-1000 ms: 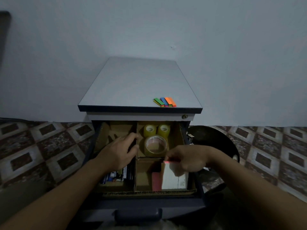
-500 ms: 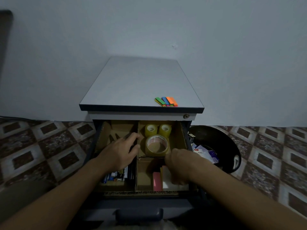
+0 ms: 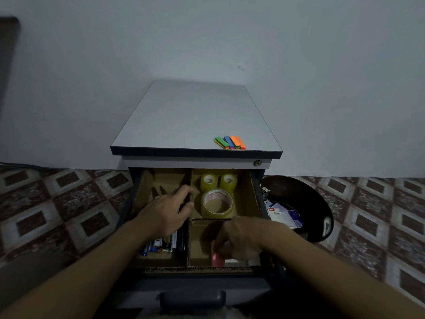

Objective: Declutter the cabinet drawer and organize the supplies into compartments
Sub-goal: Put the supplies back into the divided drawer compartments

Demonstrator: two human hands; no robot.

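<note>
In the head view, the right hand (image 3: 239, 240) has been lowered into the near right compartment (image 3: 198, 246), where the white pad (image 3: 232, 261) was held raised a second ago. The pad is now seated under the curled fingers, just beside the pink pad (image 3: 217, 260). Whether it is still pinched cannot be told. The divider (image 3: 190, 236) is pinched by the left hand (image 3: 165, 215). Sorting is judged nearly done, though the flags (image 3: 230, 142) are left beyond both hands.

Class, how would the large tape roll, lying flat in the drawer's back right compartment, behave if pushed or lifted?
The large tape roll lies flat, so a push would probably slide it, not roll it. Its open core suggests it is light for its size and easily hooked.
</note>
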